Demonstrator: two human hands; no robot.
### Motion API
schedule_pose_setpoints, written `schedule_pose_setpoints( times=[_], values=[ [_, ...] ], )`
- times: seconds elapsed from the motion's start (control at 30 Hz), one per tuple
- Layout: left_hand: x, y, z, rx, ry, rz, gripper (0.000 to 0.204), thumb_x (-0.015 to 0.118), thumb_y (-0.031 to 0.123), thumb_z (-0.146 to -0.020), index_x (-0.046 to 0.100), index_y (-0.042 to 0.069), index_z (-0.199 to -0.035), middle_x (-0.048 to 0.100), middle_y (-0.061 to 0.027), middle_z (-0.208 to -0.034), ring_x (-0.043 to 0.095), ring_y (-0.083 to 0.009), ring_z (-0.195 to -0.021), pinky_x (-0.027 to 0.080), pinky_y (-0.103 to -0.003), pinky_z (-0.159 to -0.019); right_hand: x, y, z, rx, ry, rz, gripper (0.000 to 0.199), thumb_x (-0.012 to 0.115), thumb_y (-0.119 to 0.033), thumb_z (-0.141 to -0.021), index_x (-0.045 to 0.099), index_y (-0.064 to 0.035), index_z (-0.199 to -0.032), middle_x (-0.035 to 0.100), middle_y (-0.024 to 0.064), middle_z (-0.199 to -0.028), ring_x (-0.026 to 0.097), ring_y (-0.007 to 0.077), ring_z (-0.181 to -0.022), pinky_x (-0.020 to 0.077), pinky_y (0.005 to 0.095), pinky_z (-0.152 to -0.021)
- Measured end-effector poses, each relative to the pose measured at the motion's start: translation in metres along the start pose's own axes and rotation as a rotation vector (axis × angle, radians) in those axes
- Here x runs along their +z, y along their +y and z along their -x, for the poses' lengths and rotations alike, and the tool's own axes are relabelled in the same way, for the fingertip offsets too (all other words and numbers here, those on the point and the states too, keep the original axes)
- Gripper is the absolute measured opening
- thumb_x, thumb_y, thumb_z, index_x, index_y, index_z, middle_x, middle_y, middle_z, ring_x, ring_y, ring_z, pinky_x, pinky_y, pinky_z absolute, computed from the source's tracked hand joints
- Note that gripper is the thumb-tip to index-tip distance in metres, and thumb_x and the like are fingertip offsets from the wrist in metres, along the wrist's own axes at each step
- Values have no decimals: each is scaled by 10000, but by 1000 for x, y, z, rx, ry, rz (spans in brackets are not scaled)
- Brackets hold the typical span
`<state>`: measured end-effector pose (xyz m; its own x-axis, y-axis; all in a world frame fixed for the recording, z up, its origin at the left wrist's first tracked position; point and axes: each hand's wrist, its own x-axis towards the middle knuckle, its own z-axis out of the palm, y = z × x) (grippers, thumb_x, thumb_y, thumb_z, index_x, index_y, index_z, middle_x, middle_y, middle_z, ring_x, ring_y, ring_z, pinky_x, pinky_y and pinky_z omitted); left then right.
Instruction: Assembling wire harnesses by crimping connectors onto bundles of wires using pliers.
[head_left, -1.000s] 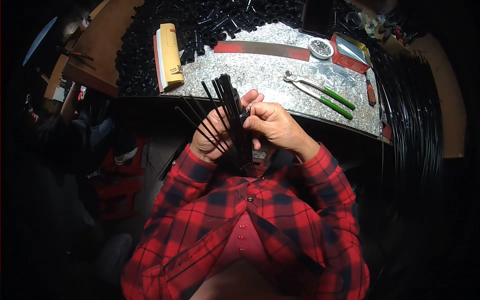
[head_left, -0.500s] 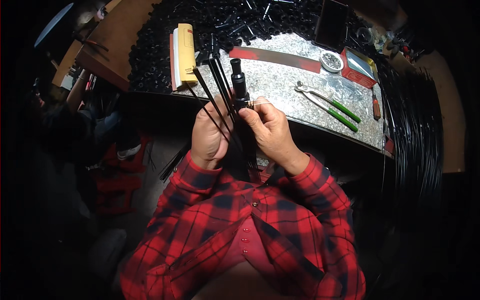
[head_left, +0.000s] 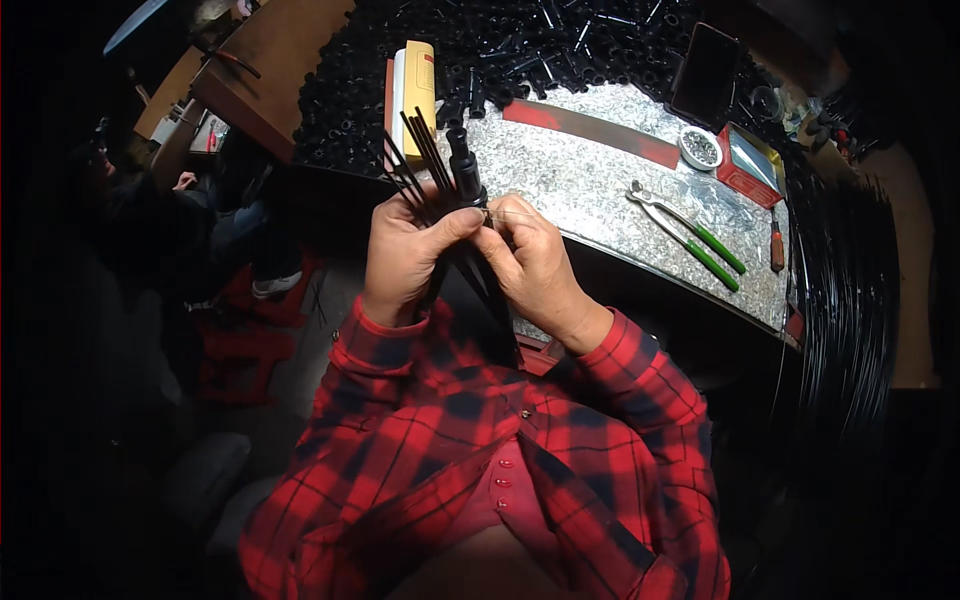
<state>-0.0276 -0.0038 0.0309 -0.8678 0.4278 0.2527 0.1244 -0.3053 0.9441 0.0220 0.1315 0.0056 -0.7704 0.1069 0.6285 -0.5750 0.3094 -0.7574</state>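
Note:
In front of my chest, my left hand (head_left: pixel 405 262) is closed around a black turned cylinder (head_left: pixel 464 172) and several thin black rods (head_left: pixel 424 140). The cylinder stands nearly upright with its narrow end up, and the rods fan out on its left. My left thumb presses at the cylinder's base. Pinched there too is my right hand (head_left: pixel 540 262), its fingers on a thin, light-coloured wire (head_left: pixel 508 213) beside the base. How the wire runs round the rods is hidden by my fingers. The rods' lower part hangs dark below my hands.
Green-handled pincers (head_left: pixel 690 238) and a small screwdriver-like tool (head_left: pixel 777 242) lie on the speckled table (head_left: pixel 590 205). Behind them are a red-grey strip (head_left: pixel 590 130), a white bowl (head_left: pixel 687 152), a red box (head_left: pixel 745 178) and a phone (head_left: pixel 706 72). Black cylinders (head_left: pixel 350 90) heap up behind. Another person's hand (head_left: pixel 185 181) shows left.
My left thumb has come over onto the cylinder's base, next to my right fingers. The cylinder and rods have shifted slightly left and down. The table has shifted right in view.

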Motion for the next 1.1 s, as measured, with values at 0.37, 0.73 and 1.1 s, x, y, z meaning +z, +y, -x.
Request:
schedule_pose_setpoints(
  times=[0.37,0.73,1.1],
  values=[
    [-11,-14,0,93,-11,29,194,661,-38,-772,624,-14,-961,632,-24,-872,574,-82,-768,470,-212,-700,-7,2,6,140,-64,-27,157,649,-27,-774,509,24,-727,557,70,-732,533,152,-656,424,253,-599],
    [-23,-6,-5,60,-279,79,274,676,-4,-759,608,-40,-1022,629,-48,-930,594,-134,-835,479,-259,-767,-24,8,-6,610,-334,-547,197,721,-135,-764,571,-37,-682,576,-15,-656,510,43,-596,404,193,-529],
    [9,-24,3,-4,-3,126,351,656,36,-794,522,-42,-1109,600,-63,-946,572,-115,-860,467,-267,-790,-3,23,0,525,-116,-330,185,695,-87,-759,542,-13,-686,559,39,-652,518,91,-590,409,238,-538]
  ],
)
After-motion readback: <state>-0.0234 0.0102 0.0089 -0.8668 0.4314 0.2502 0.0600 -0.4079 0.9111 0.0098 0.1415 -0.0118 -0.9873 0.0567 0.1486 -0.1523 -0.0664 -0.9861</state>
